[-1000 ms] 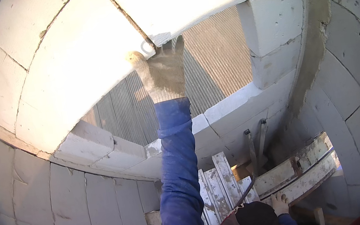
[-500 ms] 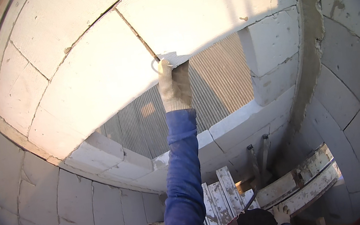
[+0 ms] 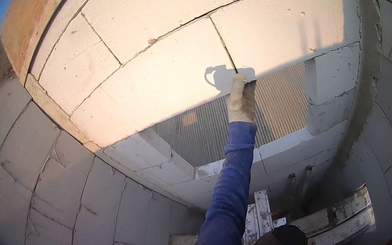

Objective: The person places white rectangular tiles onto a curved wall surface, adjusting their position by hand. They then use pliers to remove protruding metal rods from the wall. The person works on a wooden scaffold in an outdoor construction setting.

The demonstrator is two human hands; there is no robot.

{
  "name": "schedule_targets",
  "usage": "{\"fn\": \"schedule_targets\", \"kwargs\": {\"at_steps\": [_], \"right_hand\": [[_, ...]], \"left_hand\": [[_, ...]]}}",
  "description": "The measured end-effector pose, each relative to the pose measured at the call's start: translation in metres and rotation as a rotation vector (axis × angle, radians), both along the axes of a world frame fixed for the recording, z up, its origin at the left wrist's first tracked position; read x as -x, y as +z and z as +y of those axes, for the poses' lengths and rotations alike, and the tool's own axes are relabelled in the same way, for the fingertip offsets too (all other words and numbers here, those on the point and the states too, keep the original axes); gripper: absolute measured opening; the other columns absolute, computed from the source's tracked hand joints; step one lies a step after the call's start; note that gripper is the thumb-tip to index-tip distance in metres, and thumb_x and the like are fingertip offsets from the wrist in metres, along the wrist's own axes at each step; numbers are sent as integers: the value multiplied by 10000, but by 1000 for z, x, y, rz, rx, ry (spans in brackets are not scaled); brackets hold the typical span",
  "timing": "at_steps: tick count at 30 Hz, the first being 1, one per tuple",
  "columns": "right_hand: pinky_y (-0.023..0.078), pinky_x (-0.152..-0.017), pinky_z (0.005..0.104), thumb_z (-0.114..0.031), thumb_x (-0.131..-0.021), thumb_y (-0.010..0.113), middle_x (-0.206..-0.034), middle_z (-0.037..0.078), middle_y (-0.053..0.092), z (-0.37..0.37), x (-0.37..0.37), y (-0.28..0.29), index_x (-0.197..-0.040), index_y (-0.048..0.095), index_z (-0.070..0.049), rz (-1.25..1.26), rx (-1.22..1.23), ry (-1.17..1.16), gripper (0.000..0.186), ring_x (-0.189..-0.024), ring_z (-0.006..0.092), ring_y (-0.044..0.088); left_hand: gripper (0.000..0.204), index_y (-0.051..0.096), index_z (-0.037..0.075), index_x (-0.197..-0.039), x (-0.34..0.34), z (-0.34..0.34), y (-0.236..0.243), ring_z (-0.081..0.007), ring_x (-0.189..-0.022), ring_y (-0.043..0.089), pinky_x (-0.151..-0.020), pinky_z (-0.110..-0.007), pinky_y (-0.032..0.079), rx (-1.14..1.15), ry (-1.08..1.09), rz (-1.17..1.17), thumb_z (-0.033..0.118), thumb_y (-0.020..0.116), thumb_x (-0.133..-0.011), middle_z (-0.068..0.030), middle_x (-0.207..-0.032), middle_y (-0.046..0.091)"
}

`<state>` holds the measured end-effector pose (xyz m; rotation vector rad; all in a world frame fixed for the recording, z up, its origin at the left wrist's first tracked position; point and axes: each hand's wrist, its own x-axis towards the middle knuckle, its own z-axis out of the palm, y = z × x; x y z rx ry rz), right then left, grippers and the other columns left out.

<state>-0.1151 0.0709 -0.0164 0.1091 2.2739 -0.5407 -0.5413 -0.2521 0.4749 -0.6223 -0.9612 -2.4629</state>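
My left hand (image 3: 240,99), in a pale knitted glove and blue sleeve, is raised at the lower edge of a white block wall (image 3: 163,71) above a window opening. Its thumb side lies at the bottom of the upright joint (image 3: 223,42) between two blocks. The fingers are closed and partly in shade. A dark thin line runs from them up the joint; I cannot tell whether it is a tool or only the gap. My right hand is out of view.
Corrugated grey sheeting (image 3: 208,133) shows through the opening. Block walls stand on both sides, with a mortar strip (image 3: 372,45) at the right. Below are stained boards (image 3: 263,211), metal pipes (image 3: 304,182), a long beam (image 3: 346,229) and a dark rounded thing (image 3: 289,239).
The view has shifted, so the wall and my left hand now lie further right in it. A gloved, blue-sleeved hand on the beam at the lower right has gone out of view.
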Motion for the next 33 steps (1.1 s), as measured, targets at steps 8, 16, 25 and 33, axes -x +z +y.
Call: {"fn": "schedule_targets", "kwargs": {"at_steps": [8, 16, 25, 33], "right_hand": [[325, -1290, 535, -417, -963, 563, -1760, 210, 293, 22, 0, -112, -1700, 354, -198, 155, -110, 494, 796, -1599, 446, 322], [256, -1276, 589, -575, -874, 653, -1719, 252, 316, 30, -8, -211, -1601, 498, -147, 341, 261, 123, 858, -1563, 505, 303], [325, -1239, 608, -692, -839, 686, -1726, 194, 320, 5, 2, 9, -1551, 571, -166, 99, 42, -101, 893, -1549, 466, 350], [310, -1253, 598, -677, -862, 683, -1718, 157, 342, 12, 4, 2, -1580, 547, -188, 37, 60, -130, 879, -1574, 457, 313]], "left_hand": [[458, 520, -47, -1437, -64, -2, 29, -303, -1312, 651, -1182, -438, 522, -103, -191, -109, 138, 694, -1056, -190, -1424, 610], [370, 568, 21, -1410, -116, -50, 37, -341, -1380, 585, -1242, -493, 469, -266, -25, -94, 257, 594, -1126, -169, -1437, 604], [163, 645, 114, -1118, -224, -69, -163, -189, -851, 654, -953, -412, 571, -192, 35, -795, 275, 660, -1101, 10, -925, 640], [486, 541, -36, -1429, -297, 32, -298, -248, -972, 707, -957, -449, 588, 257, -517, -1187, 209, 710, -1045, -125, -1133, 688]]}}
